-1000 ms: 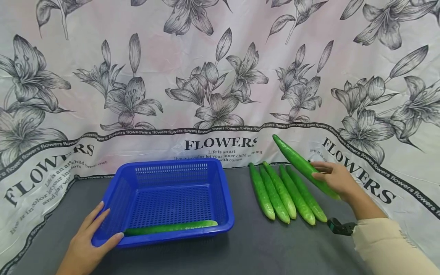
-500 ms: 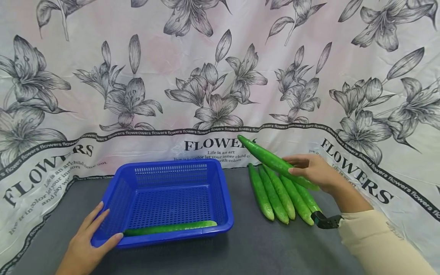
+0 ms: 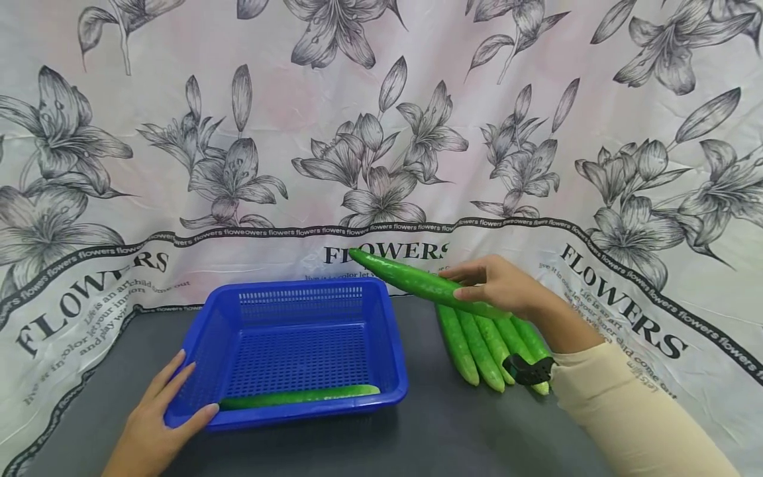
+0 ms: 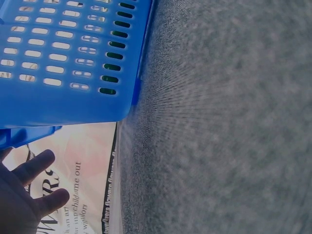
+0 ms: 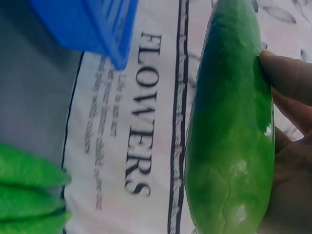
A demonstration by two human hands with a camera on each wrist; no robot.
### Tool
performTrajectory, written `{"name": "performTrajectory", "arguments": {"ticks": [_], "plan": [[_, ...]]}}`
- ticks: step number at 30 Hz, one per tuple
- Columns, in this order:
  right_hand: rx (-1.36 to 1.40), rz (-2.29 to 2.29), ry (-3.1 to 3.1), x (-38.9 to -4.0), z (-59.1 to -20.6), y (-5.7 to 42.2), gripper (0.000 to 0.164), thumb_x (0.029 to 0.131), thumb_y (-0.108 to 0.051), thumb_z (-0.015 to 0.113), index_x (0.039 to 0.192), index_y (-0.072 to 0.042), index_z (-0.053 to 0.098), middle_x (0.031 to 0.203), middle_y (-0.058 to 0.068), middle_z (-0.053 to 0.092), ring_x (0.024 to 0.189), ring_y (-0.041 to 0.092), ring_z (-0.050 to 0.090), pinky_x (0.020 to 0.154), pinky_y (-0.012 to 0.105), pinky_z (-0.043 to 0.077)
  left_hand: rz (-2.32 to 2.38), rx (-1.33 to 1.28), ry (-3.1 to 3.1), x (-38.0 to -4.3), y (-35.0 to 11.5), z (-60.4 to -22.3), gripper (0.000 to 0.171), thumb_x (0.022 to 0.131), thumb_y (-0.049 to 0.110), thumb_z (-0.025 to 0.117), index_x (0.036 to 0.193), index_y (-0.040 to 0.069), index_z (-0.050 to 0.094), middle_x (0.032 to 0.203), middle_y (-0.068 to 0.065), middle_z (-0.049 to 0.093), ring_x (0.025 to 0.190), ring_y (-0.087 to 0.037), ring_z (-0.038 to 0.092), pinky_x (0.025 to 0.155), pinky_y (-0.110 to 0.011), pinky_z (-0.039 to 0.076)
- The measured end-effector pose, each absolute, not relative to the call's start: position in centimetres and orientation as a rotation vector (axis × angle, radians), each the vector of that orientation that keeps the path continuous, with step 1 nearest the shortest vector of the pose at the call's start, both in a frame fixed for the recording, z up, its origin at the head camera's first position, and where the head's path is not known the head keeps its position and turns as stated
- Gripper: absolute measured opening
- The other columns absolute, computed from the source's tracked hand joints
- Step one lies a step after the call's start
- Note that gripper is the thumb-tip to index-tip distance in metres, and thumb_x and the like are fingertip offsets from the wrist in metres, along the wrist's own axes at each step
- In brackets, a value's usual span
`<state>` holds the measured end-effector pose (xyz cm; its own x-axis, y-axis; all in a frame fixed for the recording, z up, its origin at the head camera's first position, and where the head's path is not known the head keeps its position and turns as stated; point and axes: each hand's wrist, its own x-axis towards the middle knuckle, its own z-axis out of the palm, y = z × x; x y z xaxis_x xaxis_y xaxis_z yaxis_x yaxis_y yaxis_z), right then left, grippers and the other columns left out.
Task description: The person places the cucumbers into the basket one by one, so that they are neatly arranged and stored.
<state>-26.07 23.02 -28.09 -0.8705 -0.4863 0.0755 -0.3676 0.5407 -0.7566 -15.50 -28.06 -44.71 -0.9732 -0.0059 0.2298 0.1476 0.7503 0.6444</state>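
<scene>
My right hand point(image 3: 503, 285) holds a long green cucumber point(image 3: 411, 278) in the air, thumb and fingers gripping it near its paler end. In the head view its narrow tip points up and left, close to the back right corner of the blue plastic basket point(image 3: 310, 412). The right wrist view shows this held cucumber point(image 5: 231, 122) up close. Another cucumber point(image 3: 301, 396) lies inside the basket along the front wall. At the basket's front left corner rests my left hand point(image 3: 152, 421), its fingers extended along the side and the thumb at the front rim.
Several cucumbers point(image 3: 459, 351) lie side by side on the grey table point(image 3: 429, 424), right of the basket and partly hidden by the right arm. Behind the table hangs a flower-printed curtain point(image 3: 334, 199). A black wrist device point(image 3: 527, 370) sits on the right wrist.
The right hand has carried its cucumber leftward from the far side of the row to near the basket, and the cucumber now lies flatter. My left hand stays at the basket corner.
</scene>
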Motion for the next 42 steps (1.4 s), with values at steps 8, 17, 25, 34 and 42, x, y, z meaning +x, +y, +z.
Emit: {"name": "performTrajectory", "arguments": {"ticks": [8, 17, 25, 34, 42], "plan": [[-0.858, -1.209, 2.544, -26.5, -28.1, 19.1, 0.040, 0.090, -0.004, 0.067, 0.129, -0.003, 0.062, 0.127, 0.011, 0.060, 0.120, 0.029, 0.053, 0.098, 0.044, 0.045, -1.058, -0.153, -2.672, -15.4, -28.2, -45.2, 0.078, 0.086, 0.037, 0.074, 0.149, 0.008, 0.038, 0.159, -0.004, 0.017, 0.136, -0.049, 0.021, 0.086, -0.074, 0.030], [-0.870, -1.188, 2.454, -27.4, -28.2, 14.4, 0.038, 0.091, -0.005, 0.066, 0.129, -0.007, 0.064, 0.127, 0.006, 0.061, 0.118, 0.023, 0.055, 0.094, 0.039, 0.049, -1.036, -0.150, -2.671, -15.4, -28.5, -45.0, 0.078, 0.086, 0.038, 0.074, 0.149, 0.008, 0.038, 0.159, -0.004, 0.017, 0.136, -0.049, 0.023, 0.086, -0.074, 0.030], [-0.910, -1.111, 2.408, -28.5, -29.4, 11.1, 0.037, 0.091, -0.004, 0.066, 0.127, -0.007, 0.064, 0.125, 0.002, 0.062, 0.113, 0.018, 0.057, 0.093, 0.034, 0.049, -1.010, -0.149, -2.684, -15.6, -28.2, -44.8, 0.078, 0.086, 0.040, 0.073, 0.148, 0.006, 0.039, 0.158, -0.006, 0.018, 0.134, -0.050, 0.025, 0.085, -0.073, 0.031], [-0.813, -1.096, 2.324, -30.0, -31.5, 8.4, 0.035, 0.089, -0.001, 0.067, 0.123, -0.009, 0.068, 0.123, 0.002, 0.063, 0.115, 0.019, 0.056, 0.090, 0.033, 0.051, -1.005, -0.147, -2.672, -15.6, -28.1, -44.6, 0.078, 0.086, 0.041, 0.073, 0.147, 0.006, 0.041, 0.158, -0.006, 0.019, 0.134, -0.049, 0.026, 0.086, -0.073, 0.030], [-0.775, -0.996, 2.302, -31.3, -33.1, 5.9, 0.033, 0.087, -0.001, 0.069, 0.118, -0.013, 0.071, 0.118, 0.000, 0.065, 0.114, 0.018, 0.057, 0.090, 0.032, 0.051, -1.018, -0.164, -2.638, -15.7, -28.2, -44.7, 0.076, 0.085, 0.038, 0.074, 0.146, 0.004, 0.042, 0.157, -0.008, 0.020, 0.135, -0.048, 0.025, 0.089, -0.074, 0.028]]}}
